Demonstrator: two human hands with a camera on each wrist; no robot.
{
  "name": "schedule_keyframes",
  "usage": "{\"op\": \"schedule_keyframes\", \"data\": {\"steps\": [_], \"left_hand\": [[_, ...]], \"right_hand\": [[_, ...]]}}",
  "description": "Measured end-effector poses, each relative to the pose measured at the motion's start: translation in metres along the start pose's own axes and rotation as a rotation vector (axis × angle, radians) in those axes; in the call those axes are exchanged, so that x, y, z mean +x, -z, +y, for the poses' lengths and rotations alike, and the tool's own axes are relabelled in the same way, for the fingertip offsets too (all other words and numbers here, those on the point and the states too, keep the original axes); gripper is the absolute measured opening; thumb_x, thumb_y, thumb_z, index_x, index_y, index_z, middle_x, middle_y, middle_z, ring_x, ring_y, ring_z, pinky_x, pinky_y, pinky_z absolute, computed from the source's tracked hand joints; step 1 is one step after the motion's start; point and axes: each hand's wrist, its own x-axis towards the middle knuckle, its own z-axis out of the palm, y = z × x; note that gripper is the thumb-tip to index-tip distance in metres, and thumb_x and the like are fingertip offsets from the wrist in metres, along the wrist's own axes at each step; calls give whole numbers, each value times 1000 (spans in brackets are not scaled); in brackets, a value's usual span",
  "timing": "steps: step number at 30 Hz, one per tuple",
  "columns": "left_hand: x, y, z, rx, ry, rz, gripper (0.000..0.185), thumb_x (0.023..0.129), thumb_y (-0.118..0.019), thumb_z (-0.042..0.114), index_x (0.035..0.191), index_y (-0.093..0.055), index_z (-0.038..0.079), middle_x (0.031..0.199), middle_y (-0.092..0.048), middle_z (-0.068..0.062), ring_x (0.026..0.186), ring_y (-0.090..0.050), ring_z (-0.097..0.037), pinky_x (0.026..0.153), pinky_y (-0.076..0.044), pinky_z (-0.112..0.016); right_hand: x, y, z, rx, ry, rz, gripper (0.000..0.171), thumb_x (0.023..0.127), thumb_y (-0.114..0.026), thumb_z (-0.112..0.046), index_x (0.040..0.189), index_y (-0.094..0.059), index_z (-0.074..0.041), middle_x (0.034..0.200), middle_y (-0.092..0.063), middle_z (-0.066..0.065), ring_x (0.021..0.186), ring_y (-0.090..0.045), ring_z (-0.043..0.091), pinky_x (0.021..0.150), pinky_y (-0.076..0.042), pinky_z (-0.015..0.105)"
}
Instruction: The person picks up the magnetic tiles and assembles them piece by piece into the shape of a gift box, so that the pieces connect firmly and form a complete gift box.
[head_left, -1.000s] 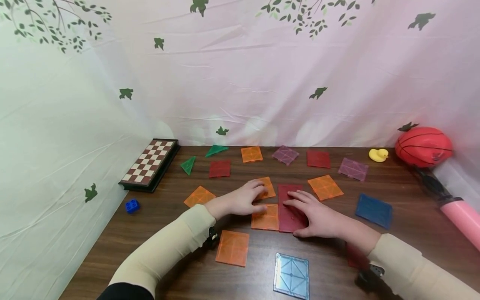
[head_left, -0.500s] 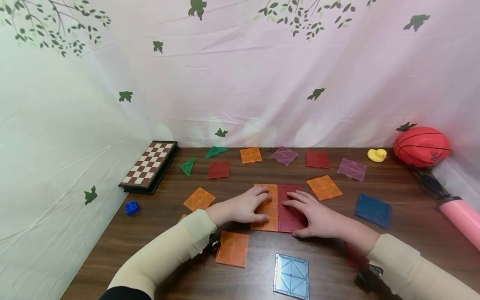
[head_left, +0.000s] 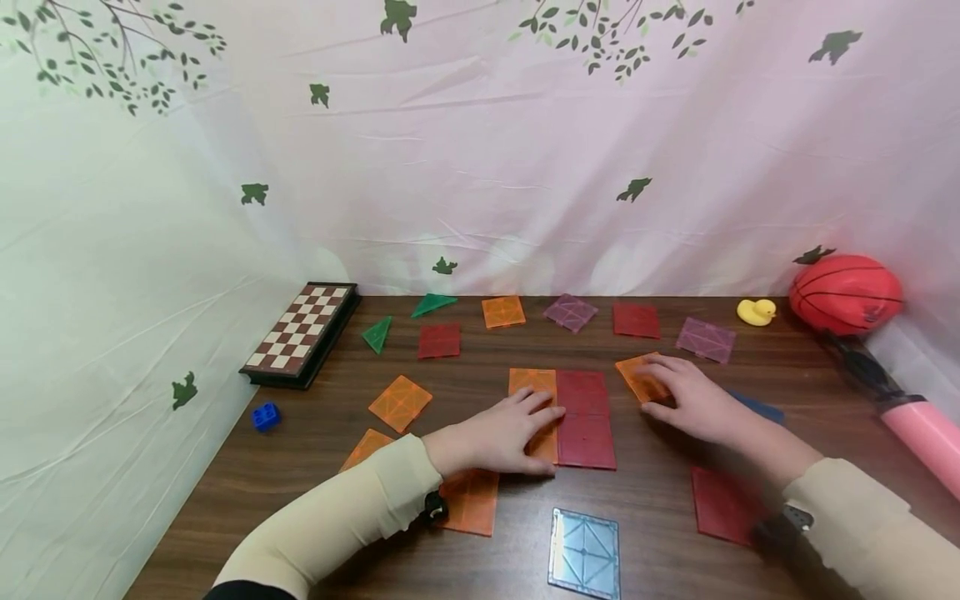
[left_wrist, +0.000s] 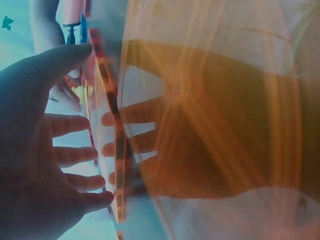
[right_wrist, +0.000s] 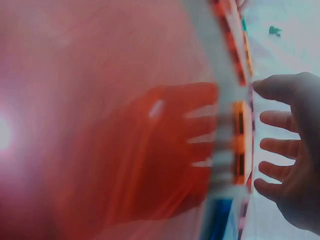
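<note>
On bench (head_left: pixel 217 500): left hand (head_left: pixel 510 429) over orange tile pair (head_left: pixel 533 381), beside red tile pair (head_left: pixel 587 421); right hand (head_left: pixel 693 400) over skewed orange tile (head_left: pixel 633 374); both with fingers spread apart.

R hand (head_left: pixel 693 398) & forearm (head_left: pixel 776 454) hide pt of orange tile (head_left: pixel 634 377) + most of blue tile (head_left: pixel 763 408). L sleeve (head_left: pixel 337 508) blocks bits of 2 lower orange tiles (head_left: pixel 476 508); pink pump (head_left: pixel 928 442) cut off at R edge, head view. R wrist cam: near red tile (right_wrist: pixel 85 65) blurry, hand contact w/ orange tile unclear.
</note>
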Motion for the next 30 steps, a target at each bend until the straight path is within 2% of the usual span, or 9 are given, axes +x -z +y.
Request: {"op": "schedule_keyframes", "data": {"steps": [5, 18, 26, 30], "left_hand": [[1, -4, 5, 46, 19, -2, 73, 98, -61, 54, 159, -39, 20, 164, -29, -12, 150, -24, -40, 119, -27, -47], [2, -3, 9, 41, 25, 18, 67, 99, -61, 50, 157, -43, 19, 163, -32, -11, 149, -27, -40, 118, -29, -48], [2, -3, 8, 28, 31, 12, 67, 99, -61, 50, 157, -43, 19, 164, -31, -11, 149, -26, -40, 118, -28, -48], [2, -2, 8, 24, 30, 12, 67, 100, -60, 51, 157, -43, 20, 163, -32, -11, 150, -26, -39, 118, -29, -49]], "right_hand": [[-9, -4, 4, -40, -17, -21, 52, 90, -79, -14, 136, -61, 0, 145, -46, 33, 131, -40, 56, 99, -40, 70], [-15, -4, -21, -38, 11, -61, 50, 89, -78, -14, 136, -64, -4, 143, -50, 29, 129, -42, 51, 98, -43, 67], [-28, 9, -23, 31, 7, -83, 54, 91, -78, -25, 140, -61, -9, 143, -51, 26, 129, -45, 48, 98, -43, 68], [-48, 20, -21, 54, 21, -66, 52, 91, -79, -33, 136, -63, -13, 136, -58, 15, 125, -52, 39, 96, -47, 63]]}}
